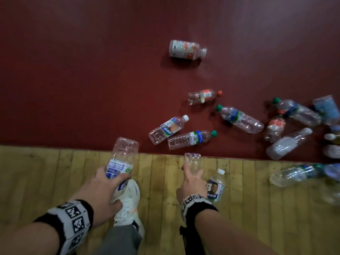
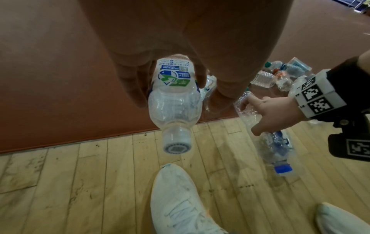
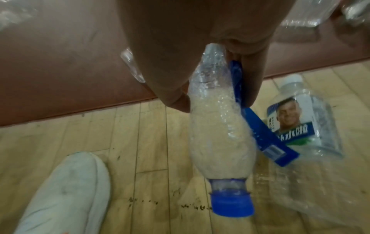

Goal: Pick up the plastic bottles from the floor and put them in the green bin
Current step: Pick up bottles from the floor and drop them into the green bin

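- My left hand (image 1: 103, 188) has its grip closed round a clear bottle with a blue and white label (image 1: 122, 159). My fingers and thumb curl round the label part. The bottle is off the floor. Its bottom points away from me and its pale cap (image 2: 176, 143) points down toward my shoe.
- My right hand (image 1: 192, 183) has its grip closed round a crushed clear bottle (image 1: 192, 161). It is off the floor too. Its blue cap (image 3: 232, 204) hangs down, and a loose blue label (image 3: 260, 134) sticks out from its side.
- A bottle with a face picture on its label (image 1: 216, 186) lies on the wooden floor (image 1: 55, 172), just beside my right wrist.
- My white shoe (image 1: 128, 203) stands on the wooden floor under my left hand.
- More bottles lie on the red floor (image 1: 92, 80). Two lie side by side near the edge of the wood: one with a white cap (image 1: 168, 129) and one with a green cap (image 1: 191, 138).
- A small bottle with an orange cap (image 1: 204, 96) lies farther out, and a fat bottle with a white and orange label (image 1: 185, 50) lies farthest away.
- A heap of bottles (image 1: 294, 126) lies at the right edge of the red floor. One more bottle (image 1: 296, 173) lies on the wood below the heap.
- I cannot see the green bin in any view.
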The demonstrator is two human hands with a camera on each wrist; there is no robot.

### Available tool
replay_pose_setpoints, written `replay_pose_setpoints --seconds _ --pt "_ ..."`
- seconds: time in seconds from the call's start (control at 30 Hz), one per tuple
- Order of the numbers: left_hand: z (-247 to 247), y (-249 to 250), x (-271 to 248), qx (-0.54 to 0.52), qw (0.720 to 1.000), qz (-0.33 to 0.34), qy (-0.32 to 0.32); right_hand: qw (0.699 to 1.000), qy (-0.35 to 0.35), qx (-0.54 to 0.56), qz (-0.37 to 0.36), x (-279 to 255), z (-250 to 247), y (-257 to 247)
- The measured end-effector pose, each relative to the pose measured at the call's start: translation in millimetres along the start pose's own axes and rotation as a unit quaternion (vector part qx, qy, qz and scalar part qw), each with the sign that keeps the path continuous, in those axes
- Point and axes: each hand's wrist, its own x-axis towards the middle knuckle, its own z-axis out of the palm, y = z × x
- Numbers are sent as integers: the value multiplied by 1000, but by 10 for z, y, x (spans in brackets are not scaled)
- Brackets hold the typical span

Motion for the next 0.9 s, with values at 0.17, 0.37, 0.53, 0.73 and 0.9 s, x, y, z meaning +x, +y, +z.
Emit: replay_pose_setpoints --seconds 0.17,0.37,0.53,0.73,0.9 --pt "-521 640 -1006 -7 1000 12 11 999 4 -15 -34 -1088 -1113 390" --pt "-1433 1644 -2652 -33 992 9 119 994 87 -35 -61 -2616 -2713 926" --pt "-2054 2411 -3911 -3 970 67 232 981 187 -11 -45 -3970 -3752 1392" --pt "-2335 3060 -4935 40 935 191 295 968 250 -7 6 -5399 -4097 1964" --pt "-1993 3610 -5644 98 905 300 285 964 254 12 82 -6584 -3689 2598"
